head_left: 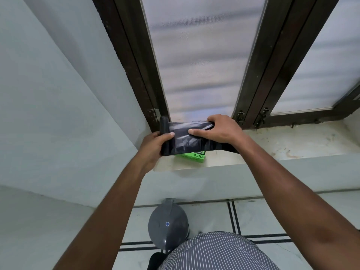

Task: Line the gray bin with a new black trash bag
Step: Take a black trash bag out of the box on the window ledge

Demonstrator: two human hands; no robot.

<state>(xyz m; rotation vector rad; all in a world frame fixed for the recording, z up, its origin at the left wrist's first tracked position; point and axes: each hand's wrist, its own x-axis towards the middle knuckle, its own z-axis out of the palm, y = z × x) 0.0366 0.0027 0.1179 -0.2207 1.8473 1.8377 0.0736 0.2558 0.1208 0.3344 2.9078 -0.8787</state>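
Observation:
A roll of black trash bags (165, 136) is held up in front of the window, over the sill. My left hand (153, 148) grips the roll itself. My right hand (220, 129) is closed on the unrolled black bag (183, 138) that stretches to the right from the roll; the bag's far end trails under my right wrist. The gray bin (167, 225) stands on the floor below, against the wall, with its round lid down. My striped shirt covers the bin's lower right part.
A green box (192, 157) lies on the pale stone window sill (292, 143), right under the roll. Dark window frames with frosted panes (198, 65) rise behind. White walls close in on the left. The floor is tiled with dark lines.

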